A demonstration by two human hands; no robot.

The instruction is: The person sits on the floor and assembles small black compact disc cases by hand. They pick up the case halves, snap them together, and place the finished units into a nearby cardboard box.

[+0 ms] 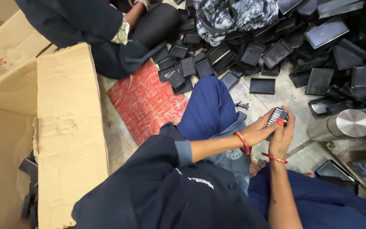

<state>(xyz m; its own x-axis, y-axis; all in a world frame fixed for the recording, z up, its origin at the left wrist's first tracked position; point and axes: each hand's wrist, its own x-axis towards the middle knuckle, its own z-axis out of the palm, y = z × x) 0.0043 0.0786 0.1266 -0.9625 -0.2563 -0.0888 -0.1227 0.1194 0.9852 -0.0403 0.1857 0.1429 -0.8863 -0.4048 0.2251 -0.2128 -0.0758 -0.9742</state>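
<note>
My left hand [257,129] and my right hand [282,138] meet in front of my knees, and both are closed on a small black rectangular case [277,115] with a pale face. The left fingers wrap it from the side. The right thumb, with a red nail, presses on its lower end. Each wrist wears a red bangle. My blue trouser leg [208,108] lies just left of the hands.
A heap of black rectangular cases and lids [318,51] covers the floor at the top right. A steel cylinder [344,125] lies right of my hands. Another person in dark clothes [106,34] sits at the top left. A large cardboard box [64,127] stands left, beside a red mat [147,99].
</note>
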